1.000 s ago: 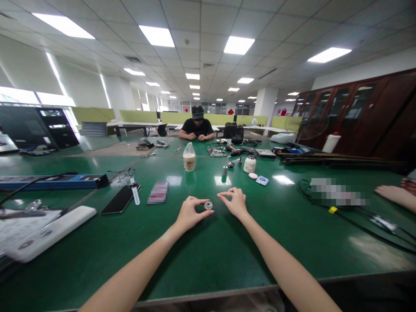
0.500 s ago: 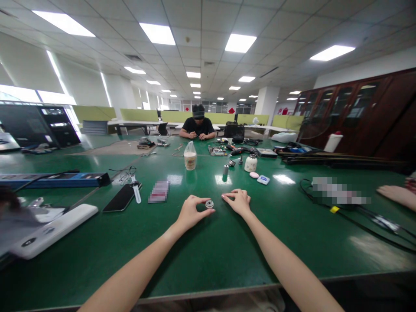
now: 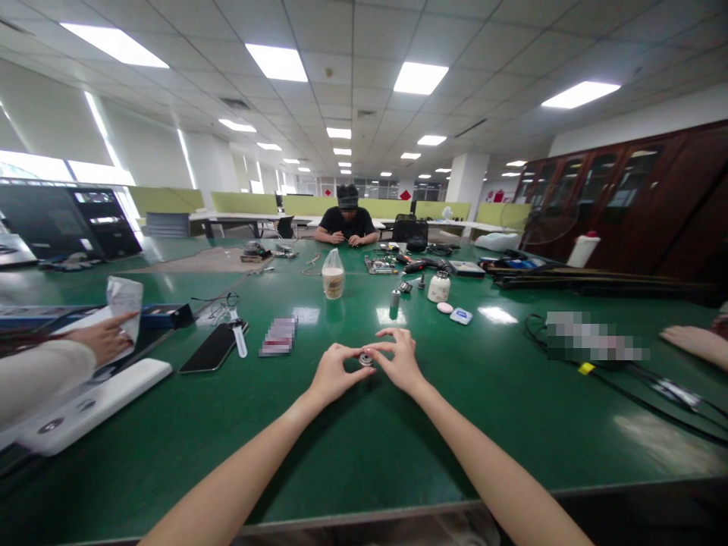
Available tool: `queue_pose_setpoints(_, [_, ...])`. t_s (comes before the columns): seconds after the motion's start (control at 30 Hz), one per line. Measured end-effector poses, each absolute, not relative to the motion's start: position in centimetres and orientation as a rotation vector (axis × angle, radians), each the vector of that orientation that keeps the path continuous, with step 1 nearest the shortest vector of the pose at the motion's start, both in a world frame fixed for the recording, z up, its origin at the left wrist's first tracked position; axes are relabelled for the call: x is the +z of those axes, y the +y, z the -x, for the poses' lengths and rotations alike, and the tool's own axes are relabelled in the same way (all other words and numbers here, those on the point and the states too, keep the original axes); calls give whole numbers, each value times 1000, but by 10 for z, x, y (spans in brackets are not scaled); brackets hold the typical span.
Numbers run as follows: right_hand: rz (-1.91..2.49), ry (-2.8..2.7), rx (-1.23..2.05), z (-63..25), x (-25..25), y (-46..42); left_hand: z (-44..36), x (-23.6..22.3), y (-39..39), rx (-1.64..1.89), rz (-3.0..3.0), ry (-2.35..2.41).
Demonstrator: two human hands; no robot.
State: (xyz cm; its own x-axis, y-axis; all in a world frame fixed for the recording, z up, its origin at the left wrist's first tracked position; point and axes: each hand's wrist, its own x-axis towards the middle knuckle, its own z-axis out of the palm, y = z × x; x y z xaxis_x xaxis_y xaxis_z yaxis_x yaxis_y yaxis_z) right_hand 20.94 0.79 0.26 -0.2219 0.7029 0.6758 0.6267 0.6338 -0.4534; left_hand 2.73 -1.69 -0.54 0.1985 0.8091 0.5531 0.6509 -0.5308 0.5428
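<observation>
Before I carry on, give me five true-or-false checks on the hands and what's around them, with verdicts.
1. The left hand holds a small round silver metal part. True.
2. The right hand lies flat, well away from that part. False: the right hand reaches right up to the part.
3. A clear plastic bag around a pale cup stands on the green table. True.
4. The flat black rectangular device lies right of both hands. False: the device lies to their left.
5. The squat cream bottle with a metallic cap lies on its side. False: the bottle stands upright.
</observation>
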Motion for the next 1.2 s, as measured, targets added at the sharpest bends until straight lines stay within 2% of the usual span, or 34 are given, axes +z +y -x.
queue_pose_setpoints(0.7, [1021,-1884,196,-214,9,4,-31,12,-15,1507,-2190,1479])
queue_pose_setpoints(0.9, [1060,-1859,191,-216,10,5,0,-5,1,1136,-2238,1940])
queue_pose_setpoints(0.97, [1068,-1858,194,-217,9,5,8,-15,6,1041,-2266,1967])
queue_pose_setpoints(1.2, [1078,-1870,203,-217,9,5,6,-23,8,1110,-2307,1936])
